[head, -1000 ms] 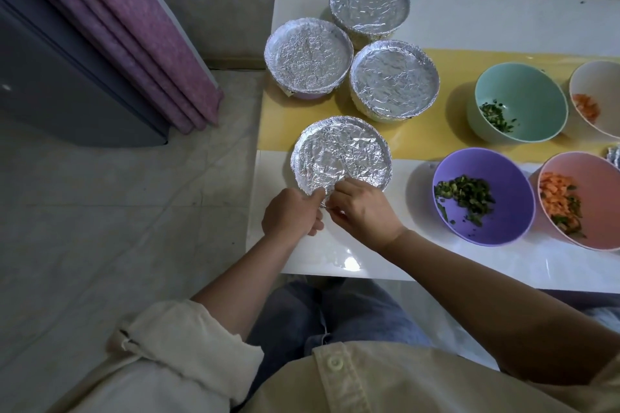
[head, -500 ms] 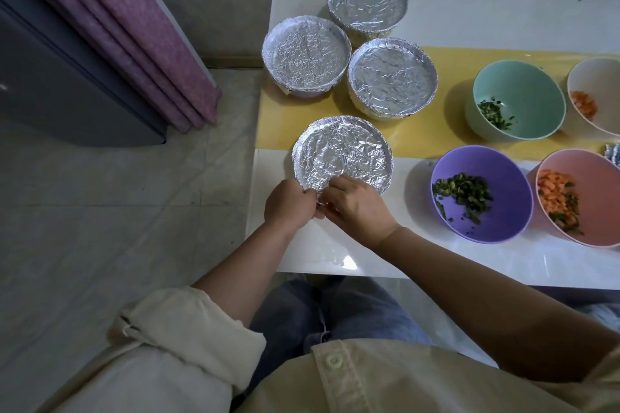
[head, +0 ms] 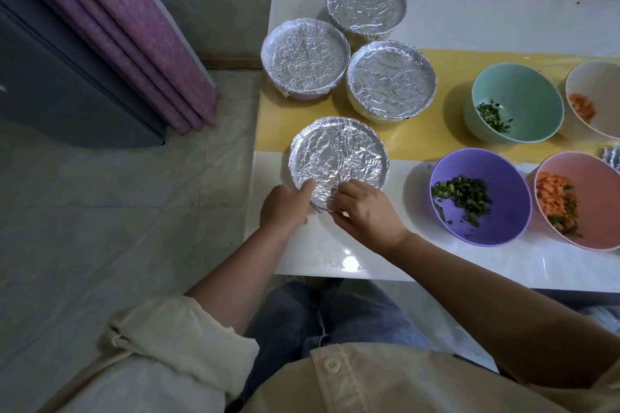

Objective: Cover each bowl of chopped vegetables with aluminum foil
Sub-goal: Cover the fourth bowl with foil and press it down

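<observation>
Head view: the bowl I am working on stands at the near left corner of the worktop, straight ahead of both grips, and its foil is already drawn over the whole mouth. My left hand is at its near left rim, forefinger laid straight on the foil top and the other fingers curled against the rim's outer side. My right hand is just beside it at the near rim, fingers bent over the edge and nipping the foil. I judge both grips to be grasping the foil edge to crimp it down. The bowl is round, so no axis matters; only the near rim under my fingers seems left to finish.

Three more covered bowls sit close together beyond it, towards the far left corner. The purple bowl of chopped greens stands uncovered to the right, nearer my right hand, so I expect that hand to reach it first. Past it are a pink bowl, a mint bowl and a white bowl, all open.

My left thumb is hidden, and so is the rim beneath my right palm. The pink and white bowls are cut off by the right frame edge. Something silvery there may be spare foil, though I cannot tell.
</observation>
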A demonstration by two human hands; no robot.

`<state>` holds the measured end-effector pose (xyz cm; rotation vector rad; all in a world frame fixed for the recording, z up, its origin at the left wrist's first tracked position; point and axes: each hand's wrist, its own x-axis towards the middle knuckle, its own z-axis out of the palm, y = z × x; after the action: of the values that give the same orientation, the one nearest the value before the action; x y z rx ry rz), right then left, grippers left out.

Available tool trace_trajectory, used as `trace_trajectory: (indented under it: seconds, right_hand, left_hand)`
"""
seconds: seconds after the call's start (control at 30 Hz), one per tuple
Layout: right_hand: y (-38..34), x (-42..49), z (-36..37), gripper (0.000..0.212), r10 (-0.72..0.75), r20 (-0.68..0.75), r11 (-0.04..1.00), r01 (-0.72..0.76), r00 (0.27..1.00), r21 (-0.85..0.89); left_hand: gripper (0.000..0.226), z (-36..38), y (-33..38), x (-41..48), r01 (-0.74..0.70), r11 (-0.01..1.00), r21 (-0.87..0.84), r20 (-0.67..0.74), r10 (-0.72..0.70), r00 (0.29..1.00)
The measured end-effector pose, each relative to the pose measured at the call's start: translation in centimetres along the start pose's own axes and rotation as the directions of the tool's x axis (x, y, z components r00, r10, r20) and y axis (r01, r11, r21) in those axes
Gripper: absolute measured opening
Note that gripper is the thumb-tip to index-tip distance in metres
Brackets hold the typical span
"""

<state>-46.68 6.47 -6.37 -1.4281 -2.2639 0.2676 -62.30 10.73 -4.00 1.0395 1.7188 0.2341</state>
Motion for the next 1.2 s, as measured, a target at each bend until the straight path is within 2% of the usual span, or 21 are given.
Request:
trace_trajectory:
  seconds: [0.1,0.17,0.4,0.53,0.63,0.73,0.83,1.0,1.2]
  right_hand:
    - [-0.2,0.4,0.3,0.018,-0.006,0.014,1.0,0.006,1.0,0.014]
    - [-0.4,0.6,0.6,0.017,-0.025,0.024,1.0,0.025,0.999,0.018]
    - [-0.7,1.1,0.6,0.025,0.018,-0.018,0.999,-0.017,1.0,0.028]
    - [-1.0,1.2,0.9,0.022,0.029,-0.018,0.999,-0.028,0.999,0.045]
    - [-1.1,1.3,0.9,0.031,0.026,0.02,0.996,-0.028,0.999,0.083]
    - [-0.7,1.3,0.4,0.027,-0.02,0.071,0.997,0.015,0.997,0.078]
    - [-0.3,0.8,-0.1,0.019,-0.048,0.058,0.998,0.045,0.997,0.042]
    - [-0.6,1.1,0.4,0.021,-0.03,-0.027,0.999,0.03,0.999,0.011]
    - [-1.0,1.4,1.0,0.022,-0.028,-0.009,0.999,0.029,1.0,0.019]
  left_hand:
    - [0.023,1.3,-0.2,-0.5,0.041,0.991,-0.13,0.061,-0.034,0.998]
    - [0.03,1.6,-0.2,-0.3,0.078,0.982,-0.172,0.07,-0.066,0.995]
    - [0.024,1.4,0.6,0.0,0.107,0.985,-0.139,0.098,-0.094,0.991]
    - [0.038,1.0,0.1,0.7,0.067,0.994,-0.082,0.097,-0.059,0.994]
    - [0.025,0.3,-0.2,1.7,0.015,1.0,0.002,0.126,-0.016,0.992]
    - [0.039,-0.5,0.1,2.5,-0.029,0.997,0.065,0.153,0.019,0.988]
    - [0.042,-1.3,0.6,2.6,-0.054,0.993,0.104,0.145,0.038,0.989]
    - [0.045,-0.8,0.2,1.5,-0.027,0.999,0.035,0.039,0.026,0.999]
    - [0.048,0.9,-1.1,1.9,0.026,1.0,-0.015,0.073,-0.025,0.997]
